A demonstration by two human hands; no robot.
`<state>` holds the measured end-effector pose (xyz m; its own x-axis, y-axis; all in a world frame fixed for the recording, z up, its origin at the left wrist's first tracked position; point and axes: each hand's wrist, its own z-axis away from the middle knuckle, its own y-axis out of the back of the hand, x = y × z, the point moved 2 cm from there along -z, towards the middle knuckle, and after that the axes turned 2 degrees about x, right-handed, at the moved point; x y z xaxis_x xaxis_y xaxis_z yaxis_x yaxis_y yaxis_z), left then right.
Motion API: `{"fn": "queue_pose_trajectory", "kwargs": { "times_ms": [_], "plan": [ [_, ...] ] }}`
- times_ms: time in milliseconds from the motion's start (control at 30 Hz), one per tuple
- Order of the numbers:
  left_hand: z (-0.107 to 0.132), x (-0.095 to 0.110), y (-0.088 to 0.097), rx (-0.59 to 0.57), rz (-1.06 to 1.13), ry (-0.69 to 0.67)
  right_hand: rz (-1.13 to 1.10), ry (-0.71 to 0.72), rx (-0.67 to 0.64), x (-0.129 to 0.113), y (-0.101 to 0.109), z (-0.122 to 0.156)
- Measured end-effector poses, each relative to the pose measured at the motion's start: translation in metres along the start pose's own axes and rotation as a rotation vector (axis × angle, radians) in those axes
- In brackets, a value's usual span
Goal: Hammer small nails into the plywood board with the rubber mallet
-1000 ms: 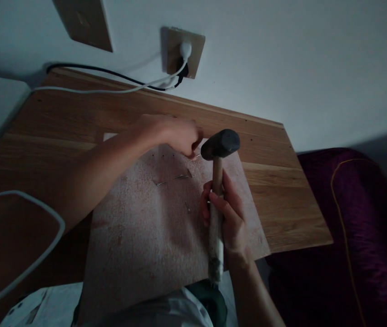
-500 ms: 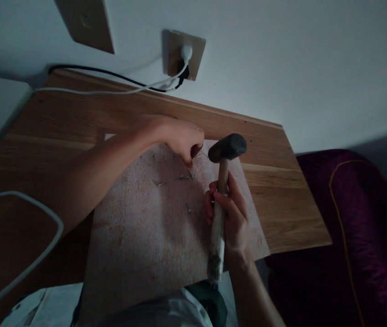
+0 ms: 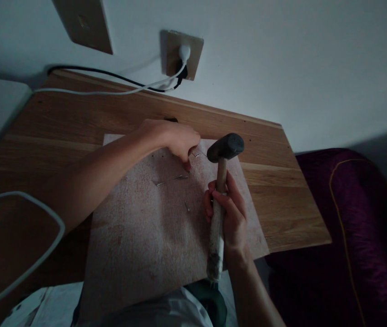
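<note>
My right hand (image 3: 233,213) is wrapped round the wooden handle of a hammer (image 3: 219,200). The dark head is up, over the far right part of a pale, worn board (image 3: 128,236). My left hand (image 3: 183,141) reaches across the board's far side, thumb and fingers curled together and pointing down. What is between its fingertips is too small and dark to make out. Several loose nails (image 3: 181,177) lie on the board just below the left hand, and another nail (image 3: 187,207) lies nearer to me. A row of small dark dots runs along the far side, partly hidden by my left hand.
The board lies on a wooden tabletop (image 3: 282,190) against the wall. A wall socket (image 3: 193,56) has white and black cables (image 3: 105,92) running left. A bent pale cord (image 3: 43,254) hangs over my left forearm. Purple fabric (image 3: 319,181) is on the right.
My left hand has shifted slightly left and down, uncovering a small dark patch behind it. The hammer stays raised in my right hand, almost unmoved.
</note>
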<state>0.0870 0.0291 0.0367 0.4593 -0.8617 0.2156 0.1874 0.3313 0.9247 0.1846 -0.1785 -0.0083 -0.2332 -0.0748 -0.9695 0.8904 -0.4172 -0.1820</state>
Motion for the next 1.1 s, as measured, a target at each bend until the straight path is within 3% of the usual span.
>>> {"fn": "queue_pose_trajectory", "kwargs": {
  "times_ms": [267, 533, 767, 900, 1100],
  "plan": [
    [0.004, -0.017, 0.009, 0.057, -0.058, 0.085, -0.005, -0.014, -0.017, 0.002, 0.003, 0.001],
    [-0.003, -0.015, -0.002, 0.106, 0.089, -0.118, 0.031, -0.004, -0.017, 0.000, 0.001, 0.001],
    [0.000, -0.015, 0.004, 0.080, 0.054, -0.029, 0.019, 0.008, -0.016, 0.001, 0.002, 0.001],
    [0.000, -0.018, 0.010, 0.133, 0.064, -0.067, 0.007, -0.003, -0.005, 0.002, 0.002, 0.001],
    [-0.004, -0.019, 0.009, 0.093, 0.085, -0.088, 0.001, 0.009, -0.012, 0.001, 0.001, 0.000]
  ]
}}
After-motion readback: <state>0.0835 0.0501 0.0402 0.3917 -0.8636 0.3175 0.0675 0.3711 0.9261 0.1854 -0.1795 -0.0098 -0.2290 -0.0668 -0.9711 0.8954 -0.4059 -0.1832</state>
